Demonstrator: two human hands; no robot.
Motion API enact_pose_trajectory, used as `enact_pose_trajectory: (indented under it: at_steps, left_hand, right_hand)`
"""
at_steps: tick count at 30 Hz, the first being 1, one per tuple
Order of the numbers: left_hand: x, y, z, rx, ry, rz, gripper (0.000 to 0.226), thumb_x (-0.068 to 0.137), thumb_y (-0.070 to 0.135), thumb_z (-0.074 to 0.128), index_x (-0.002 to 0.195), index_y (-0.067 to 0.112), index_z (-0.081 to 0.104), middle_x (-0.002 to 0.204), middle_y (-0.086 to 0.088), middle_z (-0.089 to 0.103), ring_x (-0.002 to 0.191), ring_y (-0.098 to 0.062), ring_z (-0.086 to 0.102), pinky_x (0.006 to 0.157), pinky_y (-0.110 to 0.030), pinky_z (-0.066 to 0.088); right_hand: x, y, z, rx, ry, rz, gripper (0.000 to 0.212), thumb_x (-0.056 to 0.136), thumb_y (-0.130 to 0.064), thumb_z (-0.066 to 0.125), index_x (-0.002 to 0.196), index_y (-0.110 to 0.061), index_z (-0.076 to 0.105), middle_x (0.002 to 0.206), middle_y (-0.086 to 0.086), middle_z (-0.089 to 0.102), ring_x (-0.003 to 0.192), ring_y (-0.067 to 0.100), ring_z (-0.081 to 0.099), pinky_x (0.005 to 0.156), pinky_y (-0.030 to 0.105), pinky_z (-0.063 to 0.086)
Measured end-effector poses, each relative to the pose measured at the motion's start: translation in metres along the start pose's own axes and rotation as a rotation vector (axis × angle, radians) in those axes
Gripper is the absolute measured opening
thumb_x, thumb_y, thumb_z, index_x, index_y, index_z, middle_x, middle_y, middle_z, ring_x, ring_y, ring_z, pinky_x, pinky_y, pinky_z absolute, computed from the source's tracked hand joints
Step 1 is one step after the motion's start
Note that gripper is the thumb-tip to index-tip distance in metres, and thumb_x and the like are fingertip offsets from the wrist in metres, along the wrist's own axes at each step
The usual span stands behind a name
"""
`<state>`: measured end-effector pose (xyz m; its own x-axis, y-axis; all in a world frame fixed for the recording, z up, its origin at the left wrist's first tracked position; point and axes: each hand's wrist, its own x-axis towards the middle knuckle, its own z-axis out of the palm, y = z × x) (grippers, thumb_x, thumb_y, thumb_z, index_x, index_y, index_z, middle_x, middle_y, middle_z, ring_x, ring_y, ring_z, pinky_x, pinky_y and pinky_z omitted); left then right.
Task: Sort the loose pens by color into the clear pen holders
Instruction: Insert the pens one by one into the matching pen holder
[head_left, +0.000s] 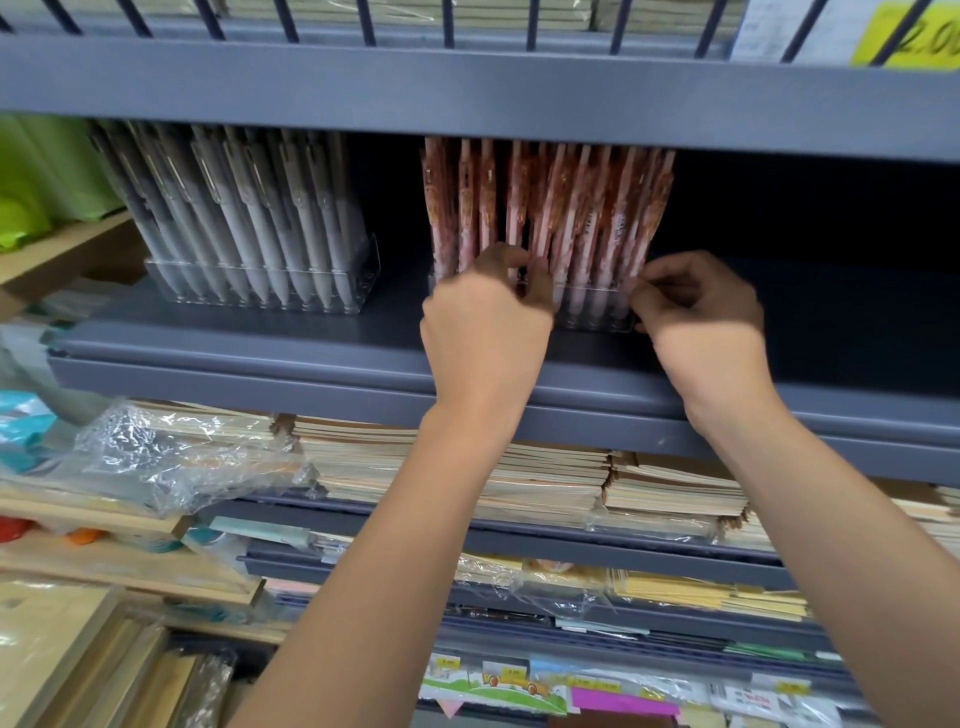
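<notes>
L hand (485, 306) is reaching into the row of pink patterned pens (550, 202), fingers curled & pinching among their lower barrels. R hand (698, 306) is sitting at the right end of the clear plastic pen holder (592, 312) w/ fingers curled in; blur is hiding whether it's gripping the holder, a pen or nothing. The pink pens are standing upright in that holder, mid-way along the dark grey metal shelf (260, 358). Left of them, well apart, pale grey and white pens (244, 208) are leaning in a second clear holder (358, 275). The upper shelf edge (467, 88) is cutting off the pen tops. Below, nearer, stacks of cream notebooks (363, 457) & crumpled clear plastic wrap (171, 457) are lying on lower shelves; green paper (41, 182) is showing far left.
</notes>
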<state>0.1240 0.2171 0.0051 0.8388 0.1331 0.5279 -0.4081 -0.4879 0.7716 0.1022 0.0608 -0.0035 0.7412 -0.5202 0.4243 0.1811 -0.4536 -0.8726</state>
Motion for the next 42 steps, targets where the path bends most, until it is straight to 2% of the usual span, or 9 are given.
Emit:
enact_pose_trajectory:
  at_steps: [11, 16, 26, 29, 33, 37, 40, 42]
  left_hand:
    - [0.006, 0.002, 0.001, 0.095, -0.067, 0.02, 0.024, 0.097, 0.037, 0.056, 0.103, 0.023, 0.074, 0.078, -0.009, 0.074, 0.083, -0.034, 0.068, 0.076, -0.037, 0.055]
    - [0.004, 0.002, 0.002, 0.087, -0.071, 0.026, 0.026, 0.098, 0.035, 0.055, 0.109, 0.023, 0.074, 0.081, -0.011, 0.075, 0.089, -0.034, 0.068, 0.082, -0.037, 0.054]
    - [-0.001, 0.002, 0.0, 0.068, -0.03, 0.036, 0.024, 0.096, 0.034, 0.057, 0.104, 0.02, 0.076, 0.073, -0.008, 0.074, 0.081, -0.031, 0.07, 0.077, -0.041, 0.055]
    - [0.003, 0.002, 0.002, 0.106, -0.056, 0.042, 0.029, 0.098, 0.039, 0.054, 0.099, 0.021, 0.076, 0.075, -0.01, 0.073, 0.081, -0.033, 0.068, 0.078, -0.039, 0.055]
    - [0.007, 0.002, 0.0, 0.095, -0.082, 0.025, 0.032, 0.097, 0.037, 0.054, 0.084, 0.016, 0.074, 0.069, -0.011, 0.07, 0.075, -0.037, 0.067, 0.076, -0.038, 0.055]
    - [0.009, 0.003, -0.002, 0.033, -0.081, -0.033, 0.035, 0.096, 0.033, 0.061, 0.07, 0.014, 0.074, 0.048, 0.002, 0.062, 0.066, -0.026, 0.067, 0.074, -0.033, 0.056]
    - [0.018, 0.004, -0.001, 0.013, -0.103, -0.114, 0.035, 0.093, 0.036, 0.065, 0.065, 0.017, 0.072, 0.039, 0.007, 0.057, 0.053, -0.003, 0.062, 0.067, -0.019, 0.053]
    - [0.022, 0.004, -0.001, 0.024, -0.136, -0.151, 0.038, 0.093, 0.038, 0.066, 0.06, 0.021, 0.068, 0.035, 0.012, 0.055, 0.044, 0.005, 0.056, 0.054, -0.006, 0.042]
  right_hand:
    - [0.0, 0.001, 0.0, -0.032, 0.017, -0.029, 0.01, 0.08, -0.026, 0.069, 0.078, -0.034, 0.064, 0.074, -0.011, 0.069, 0.074, 0.012, 0.067, 0.076, 0.037, 0.059]
    - [-0.001, 0.0, 0.0, -0.028, 0.026, -0.031, 0.012, 0.08, -0.024, 0.068, 0.076, -0.035, 0.063, 0.075, -0.01, 0.068, 0.074, 0.014, 0.067, 0.077, 0.039, 0.059]
    - [-0.001, 0.002, 0.0, -0.029, 0.032, -0.033, 0.015, 0.081, -0.024, 0.069, 0.074, -0.036, 0.063, 0.073, -0.013, 0.068, 0.071, 0.006, 0.065, 0.072, 0.03, 0.057]
    - [-0.001, 0.002, 0.0, -0.029, 0.026, -0.033, 0.015, 0.081, -0.023, 0.069, 0.076, -0.035, 0.063, 0.073, -0.013, 0.068, 0.07, 0.005, 0.064, 0.071, 0.027, 0.056]
    - [-0.001, 0.001, 0.0, -0.038, 0.022, -0.033, 0.016, 0.083, -0.022, 0.069, 0.076, -0.035, 0.062, 0.073, -0.014, 0.067, 0.069, 0.001, 0.063, 0.067, 0.022, 0.051]
    - [-0.001, 0.0, 0.0, -0.037, 0.016, -0.027, 0.014, 0.084, -0.02, 0.068, 0.08, -0.031, 0.063, 0.075, -0.011, 0.067, 0.072, 0.009, 0.064, 0.071, 0.027, 0.054]
    - [-0.001, 0.0, 0.001, -0.043, 0.02, -0.03, 0.008, 0.084, -0.018, 0.069, 0.085, -0.026, 0.065, 0.075, -0.01, 0.067, 0.074, 0.011, 0.064, 0.073, 0.029, 0.054]
    - [-0.001, 0.0, 0.001, -0.047, 0.024, -0.031, 0.008, 0.084, -0.019, 0.069, 0.085, -0.025, 0.065, 0.074, -0.011, 0.066, 0.073, 0.011, 0.064, 0.073, 0.028, 0.053]
